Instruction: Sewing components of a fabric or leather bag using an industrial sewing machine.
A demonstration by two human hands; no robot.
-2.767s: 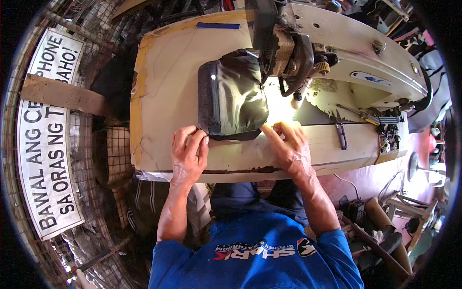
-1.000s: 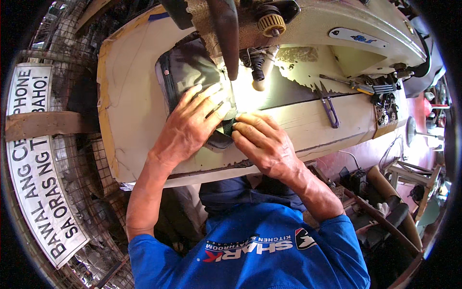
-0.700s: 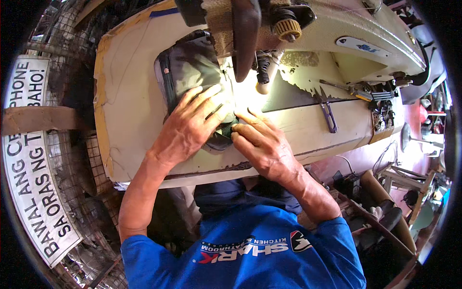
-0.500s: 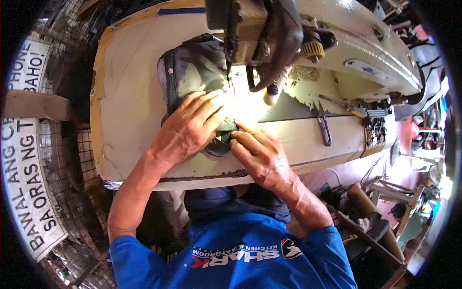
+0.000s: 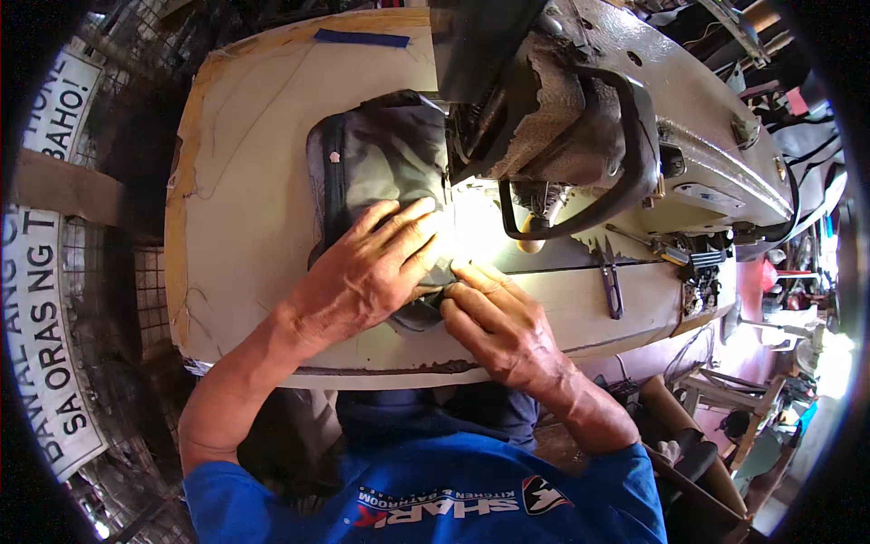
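- Head view: dark fabric piece (image 5: pixel 385 150) lies on the pale desk (image 5: pixel 245 227), in front of the wearer, left of the bright patch under the sewing machine (image 5: pixel 698 118).
- Darker band along the fabric's left side; small pale spot (image 5: pixel 334 157) on it.
- Left hand (image 5: pixel 353 279): palm down on the fabric's near part, fingers somewhat spread and pressing on the cloth.
- Right hand (image 5: pixel 500 319): fingers curled, thumb and forefinger pinching the fabric's near right edge; the exact fold there is hard to make out.
- Hands close together, fingertips just apart.
- Snips (image 5: pixel 613 288) lie well to the right of the right hand, blades pointing away from the wearer.
- Beyond the snips, a screwdriver (image 5: pixel 669 251) and small metal parts (image 5: pixel 701 297), near the desk's right end.
- Blue strip (image 5: pixel 362 38) at the far edge, apart from the fabric.
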